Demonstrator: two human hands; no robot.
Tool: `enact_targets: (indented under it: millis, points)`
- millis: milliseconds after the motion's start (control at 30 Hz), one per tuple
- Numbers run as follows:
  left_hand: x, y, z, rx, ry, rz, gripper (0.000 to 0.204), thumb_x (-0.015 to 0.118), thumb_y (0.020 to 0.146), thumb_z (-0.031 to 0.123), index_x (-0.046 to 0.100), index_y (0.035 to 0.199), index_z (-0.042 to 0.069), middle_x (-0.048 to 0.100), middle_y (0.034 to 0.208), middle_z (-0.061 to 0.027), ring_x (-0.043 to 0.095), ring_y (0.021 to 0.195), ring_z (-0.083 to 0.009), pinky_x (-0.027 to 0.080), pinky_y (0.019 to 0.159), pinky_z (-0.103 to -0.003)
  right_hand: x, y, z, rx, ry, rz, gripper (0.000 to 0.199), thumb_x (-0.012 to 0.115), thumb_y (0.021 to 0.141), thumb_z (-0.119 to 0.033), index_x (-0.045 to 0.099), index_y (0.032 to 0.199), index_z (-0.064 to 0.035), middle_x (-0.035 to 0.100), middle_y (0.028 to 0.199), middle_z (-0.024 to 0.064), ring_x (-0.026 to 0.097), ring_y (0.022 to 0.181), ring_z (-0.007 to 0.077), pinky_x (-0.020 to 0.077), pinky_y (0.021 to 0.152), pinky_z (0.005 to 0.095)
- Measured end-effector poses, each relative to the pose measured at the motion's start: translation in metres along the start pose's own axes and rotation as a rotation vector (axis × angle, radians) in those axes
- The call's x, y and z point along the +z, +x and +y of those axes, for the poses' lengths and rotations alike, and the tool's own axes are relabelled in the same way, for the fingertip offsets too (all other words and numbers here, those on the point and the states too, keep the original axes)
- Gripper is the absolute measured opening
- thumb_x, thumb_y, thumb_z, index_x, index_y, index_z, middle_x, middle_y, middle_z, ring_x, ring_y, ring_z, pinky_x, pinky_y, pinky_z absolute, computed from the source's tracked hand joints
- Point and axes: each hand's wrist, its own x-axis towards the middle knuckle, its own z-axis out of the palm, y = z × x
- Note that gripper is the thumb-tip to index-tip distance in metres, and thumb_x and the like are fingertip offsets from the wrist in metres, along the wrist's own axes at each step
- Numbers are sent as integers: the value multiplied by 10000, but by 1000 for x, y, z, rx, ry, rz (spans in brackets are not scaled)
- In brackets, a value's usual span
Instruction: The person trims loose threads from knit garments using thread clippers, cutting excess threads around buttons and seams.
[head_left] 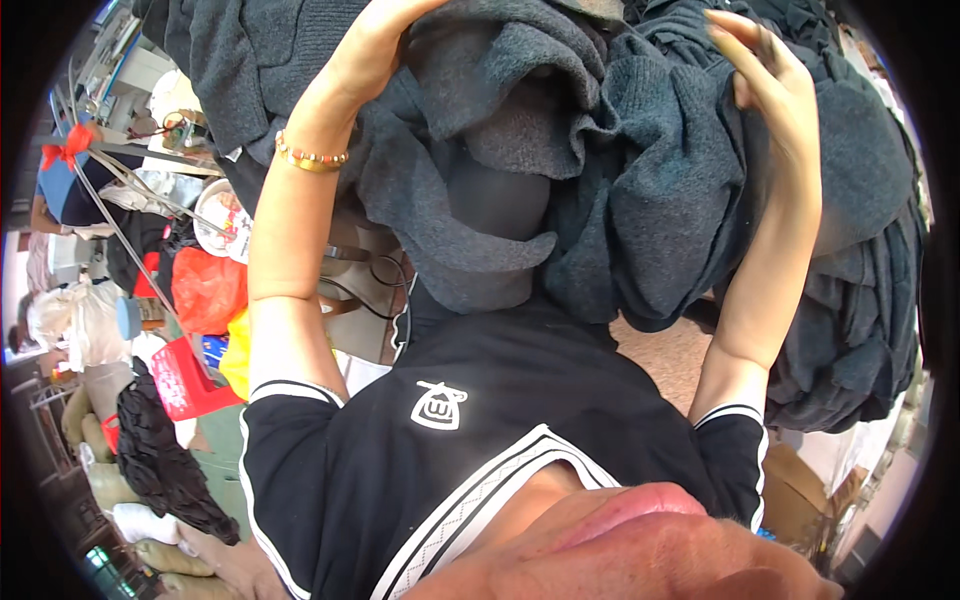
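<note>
Dark grey knitted garments lie heaped in front of me and hang over toward my lap, with folds and ribbed edges showing. My left hand reaches over the heap at the top edge of the view. Its fingers run out of the picture or behind cloth, so their grip is hidden. On the heap's right side my right hand is beside a bunched knit piece, its fingers bent inward and apart. No cloth shows pinched between them.
More dark knitwear hangs down at the right. To the left are a red plastic bag, a white round tub, a red stool-like item, a dark cloth bundle and thin metal poles tied with red ribbon.
</note>
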Motion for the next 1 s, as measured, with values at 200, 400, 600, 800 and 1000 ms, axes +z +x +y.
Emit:
enact_targets:
  millis: [200,400,600,800,1000]
  points:
    - [16,-17,16,38,106,-7,339,600,868,105,511,1185,21,586,1116,-44,553,1025,-140,420,896,-247,48,26,41,48,-55,-217,303,709,762,-89,646,1033,30,658,882,57,586,744,107,476,652,257]
    - [14,-39,50,448,596,19,425,713,767,114,601,1165,15,610,1179,-83,555,1100,-183,403,975,-308,62,26,51,115,24,-393,163,654,802,-81,652,947,-7,655,784,37,563,580,102,442,514,250]
    - [-24,-55,31,53,751,-52,398,701,797,126,618,1176,40,604,1151,-53,523,1128,-152,359,1011,-284,31,1,45,359,688,-169,94,649,860,-115,600,848,-36,536,619,-3,398,379,54,262,358,208]
    - [-33,-66,2,-169,483,35,291,633,888,174,643,1141,30,641,1094,-26,558,1019,-90,410,918,-239,26,-25,37,352,963,-186,114,602,906,-146,555,855,-56,524,617,-11,321,360,28,213,332,186]
    - [-46,-70,-10,-246,258,61,188,609,924,176,672,1013,23,658,957,13,580,884,-51,433,810,-199,28,-35,45,350,1034,-66,78,582,914,-132,560,908,-57,556,675,1,327,371,28,218,331,175]
